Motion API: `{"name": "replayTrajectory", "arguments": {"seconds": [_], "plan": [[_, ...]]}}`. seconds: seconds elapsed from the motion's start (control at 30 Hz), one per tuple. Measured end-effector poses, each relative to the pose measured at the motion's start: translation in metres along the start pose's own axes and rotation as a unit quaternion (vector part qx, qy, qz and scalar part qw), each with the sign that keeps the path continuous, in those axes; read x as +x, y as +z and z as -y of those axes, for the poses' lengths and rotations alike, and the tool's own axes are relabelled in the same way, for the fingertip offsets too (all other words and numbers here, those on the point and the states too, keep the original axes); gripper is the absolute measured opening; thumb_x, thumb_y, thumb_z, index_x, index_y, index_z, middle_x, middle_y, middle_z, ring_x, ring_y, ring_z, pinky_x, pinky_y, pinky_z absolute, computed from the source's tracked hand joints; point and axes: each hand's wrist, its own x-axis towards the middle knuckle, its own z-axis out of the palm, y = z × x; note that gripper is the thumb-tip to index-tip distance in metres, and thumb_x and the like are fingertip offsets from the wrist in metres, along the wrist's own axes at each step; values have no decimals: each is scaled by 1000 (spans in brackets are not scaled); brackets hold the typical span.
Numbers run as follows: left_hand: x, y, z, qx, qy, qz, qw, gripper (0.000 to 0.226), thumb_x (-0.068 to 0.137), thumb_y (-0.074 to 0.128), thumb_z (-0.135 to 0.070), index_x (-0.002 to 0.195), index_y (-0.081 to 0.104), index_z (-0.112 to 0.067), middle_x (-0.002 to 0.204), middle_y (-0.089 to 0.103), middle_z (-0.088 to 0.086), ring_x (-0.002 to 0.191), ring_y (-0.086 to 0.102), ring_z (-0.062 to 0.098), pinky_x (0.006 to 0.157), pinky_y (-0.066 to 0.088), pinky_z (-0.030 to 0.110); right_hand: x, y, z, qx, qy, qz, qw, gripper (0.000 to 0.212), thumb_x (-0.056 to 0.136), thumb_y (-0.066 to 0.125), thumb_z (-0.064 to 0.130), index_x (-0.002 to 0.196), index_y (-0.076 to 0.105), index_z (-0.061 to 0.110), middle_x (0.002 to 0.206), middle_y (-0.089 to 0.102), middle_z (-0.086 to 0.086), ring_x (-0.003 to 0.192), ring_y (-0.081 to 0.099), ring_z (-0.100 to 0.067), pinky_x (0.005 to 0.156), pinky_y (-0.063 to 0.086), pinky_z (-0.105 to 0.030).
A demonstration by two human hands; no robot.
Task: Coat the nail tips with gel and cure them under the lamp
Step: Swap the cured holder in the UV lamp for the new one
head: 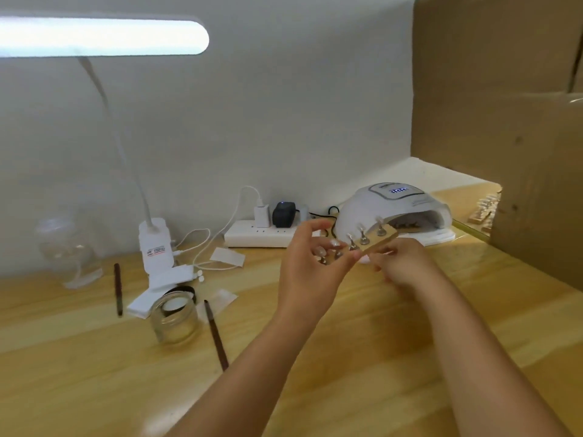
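A small wooden strip [377, 241] carries several nail tips on metal stands [362, 238]. I hold it in the air in front of the white curing lamp [391, 209]. My left hand [310, 263] pinches its left end, with the fingers curled round the stands there. My right hand [400, 263] grips the strip from below on the right. The lamp's display is lit, and another strip lies inside its opening [410, 227]. Left of my arms stand a clear glass jar [173, 320] and a brown brush [216, 335] lying on the wooden table [378, 326].
A lit desk lamp [101, 36] clamps at the back left over white pads [167, 285]. A second brush [118, 288], a clear bottle [67, 247], a power strip [262, 236] with chargers and cables, and more nail strips [482, 212] by the cardboard boxes [504, 121] surround the work area.
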Motion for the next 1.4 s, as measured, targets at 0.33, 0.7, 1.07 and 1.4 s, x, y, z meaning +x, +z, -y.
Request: {"name": "replayTrajectory", "arguments": {"seconds": [0.33,0.7,1.07,1.4], "plan": [[26,75,23,36,-46,15,998,44,73,75,-30,98,41,-41,81,57,-17,77,47,-19,56,37,0,28,-30,-47,59,85,-141,985,28,87,47,7,110,61,15,106,64,-12,77,54,-23,49,34,-23],[38,96,39,96,-46,0,994,43,73,74,-30,93,37,-38,77,56,-17,69,50,-3,56,37,11,96,-57,-70,-75,66,-95,991,37,89,52,15,126,51,16,120,58,-10,100,54,-27,79,42,-30],[39,97,43,78,-52,-23,995,45,72,76,-23,82,35,-41,74,59,-14,67,51,-8,54,36,10,109,-62,-72,-191,-15,-45,981,28,81,67,38,106,64,24,95,60,0,85,58,-19,61,34,-21],[39,96,40,27,-66,-30,997,42,71,77,-17,87,42,-34,73,61,-12,71,57,12,67,46,31,30,-104,-105,-87,-120,-209,967,20,69,79,20,63,60,18,49,41,7,49,41,-12,50,31,-18]]}}
